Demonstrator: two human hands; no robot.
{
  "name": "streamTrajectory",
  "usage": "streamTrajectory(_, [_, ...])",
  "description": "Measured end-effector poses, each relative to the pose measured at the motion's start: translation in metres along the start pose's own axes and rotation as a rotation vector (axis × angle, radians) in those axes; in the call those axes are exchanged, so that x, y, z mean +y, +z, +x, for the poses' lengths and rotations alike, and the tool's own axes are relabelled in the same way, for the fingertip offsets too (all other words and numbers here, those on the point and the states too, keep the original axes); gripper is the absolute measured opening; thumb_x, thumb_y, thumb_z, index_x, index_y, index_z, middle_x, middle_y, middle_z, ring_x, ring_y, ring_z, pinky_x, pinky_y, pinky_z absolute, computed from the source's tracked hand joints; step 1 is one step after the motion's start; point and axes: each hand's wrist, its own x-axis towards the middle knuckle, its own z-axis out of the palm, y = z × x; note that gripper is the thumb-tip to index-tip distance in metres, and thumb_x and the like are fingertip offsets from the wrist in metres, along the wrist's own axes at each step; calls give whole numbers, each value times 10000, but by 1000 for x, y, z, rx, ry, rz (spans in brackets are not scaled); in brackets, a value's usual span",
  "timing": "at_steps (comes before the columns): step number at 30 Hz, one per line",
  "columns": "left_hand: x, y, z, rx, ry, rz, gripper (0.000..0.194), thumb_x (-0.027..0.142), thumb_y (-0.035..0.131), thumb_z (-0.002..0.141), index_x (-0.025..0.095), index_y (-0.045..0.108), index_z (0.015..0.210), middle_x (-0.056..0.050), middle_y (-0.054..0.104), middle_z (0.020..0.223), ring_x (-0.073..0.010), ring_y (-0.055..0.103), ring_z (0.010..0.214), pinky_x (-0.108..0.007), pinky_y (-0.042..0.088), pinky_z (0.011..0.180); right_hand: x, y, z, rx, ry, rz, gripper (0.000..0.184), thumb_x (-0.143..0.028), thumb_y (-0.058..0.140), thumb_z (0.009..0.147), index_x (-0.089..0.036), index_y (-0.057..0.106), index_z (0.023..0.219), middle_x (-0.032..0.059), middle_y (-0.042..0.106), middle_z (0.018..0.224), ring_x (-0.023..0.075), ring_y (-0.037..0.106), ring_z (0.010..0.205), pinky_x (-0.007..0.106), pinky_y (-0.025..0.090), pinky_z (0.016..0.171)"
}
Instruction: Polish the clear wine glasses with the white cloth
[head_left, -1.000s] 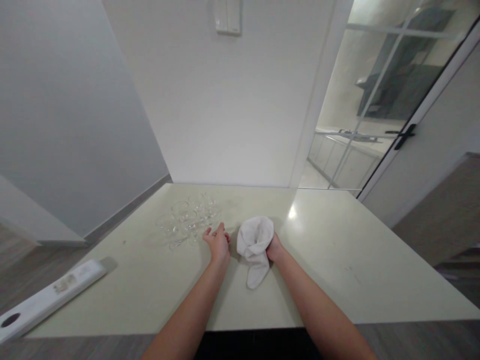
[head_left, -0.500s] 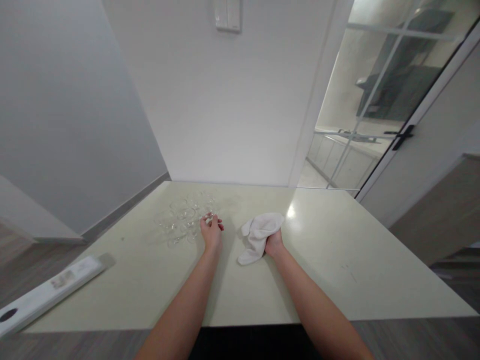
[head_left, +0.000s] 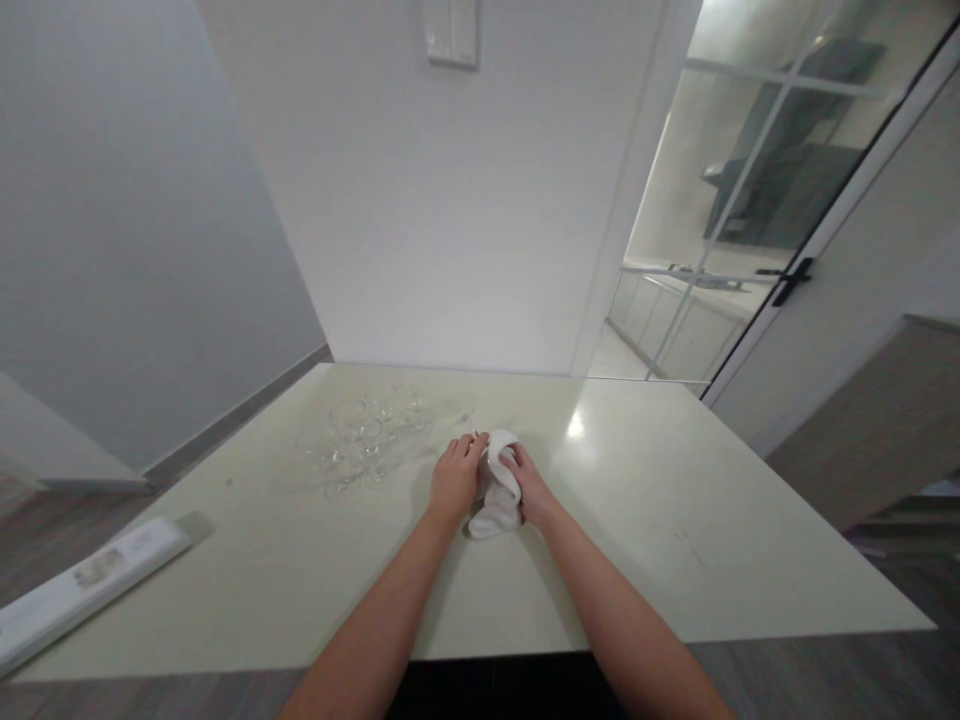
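Observation:
My right hand [head_left: 534,488] is closed around a white cloth [head_left: 499,505], which hangs in folds down to the tabletop. Pressed against the cloth's left side, my left hand [head_left: 456,475] has its fingers curled round what looks like a clear drinking glass, mostly hidden by the fingers and cloth. Faint transparent glints show just beyond its fingertips. Several clear drinking glasses [head_left: 367,435] stand close together to the left of my hands; their outlines are faint and blurred.
All this is on a pale, glossy table [head_left: 637,560] set against a white wall [head_left: 465,220]. A long white power strip [head_left: 97,580] crosses the table's front left edge. On the right is a glass-paned door with a black handle [head_left: 791,280].
My left hand has moved right, away from the cluster of glasses, to meet the cloth. The cloth is now bunched between both hands, and my right hand has shifted slightly left.

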Motion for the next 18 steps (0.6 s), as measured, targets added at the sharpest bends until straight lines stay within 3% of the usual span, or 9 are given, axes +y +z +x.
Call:
streamTrajectory(3, [-2, -1, 0, 36, 61, 12, 493, 81, 467, 841, 194, 515, 1319, -131, 610, 1037, -252, 553, 959, -332, 438, 836, -3, -3, -1, 44, -32, -182, 558, -380, 790, 580, -206, 549, 1052, 5, 653, 884, 169, 599, 790, 270, 472, 705])
streamTrajectory(6, [-5, -7, 1, 250, 72, -28, 399, 168, 506, 863, 192, 567, 1257, -120, 602, 978, -246, 558, 946, -352, 431, 859, -10, -11, 1, 52, -66, -278, 532, -372, 795, 579, -204, 547, 1018, -26, 623, 809, 145, 564, 709, 248, 448, 638])
streamTrajectory(9, [-8, -14, 4, 437, 33, -114, 384, 274, 583, 844, 182, 576, 1217, -139, 571, 1131, -278, 526, 1085, -417, 392, 958, -16, -20, 2, -53, -81, -338, 487, -341, 803, 573, -205, 586, 987, -47, 606, 771, 123, 532, 667, 226, 421, 612])
streamTrajectory(12, [-11, -19, 7, 342, 59, -302, 307, 299, 554, 866, 189, 584, 1152, -117, 579, 1139, -248, 530, 1099, -394, 409, 962, -18, -22, 1, -107, -51, -307, 462, -318, 802, 580, -210, 609, 985, -48, 609, 763, 118, 528, 650, 220, 411, 596])
streamTrajectory(15, [-13, -20, 9, 268, 74, -462, 168, 282, 509, 890, 189, 613, 985, -80, 602, 989, -206, 564, 974, -342, 442, 884, -18, -22, 3, -53, -27, -184, 421, -330, 785, 601, -219, 614, 969, -42, 626, 764, 130, 553, 660, 227, 425, 608])
streamTrajectory(18, [-12, -19, 6, 235, 51, -529, 143, 298, 538, 873, 178, 592, 931, -44, 576, 855, -172, 548, 808, -293, 436, 759, -17, -23, 7, 25, 8, -5, 417, -465, 703, 661, -202, 614, 971, 8, 666, 823, 176, 599, 724, 279, 471, 674])
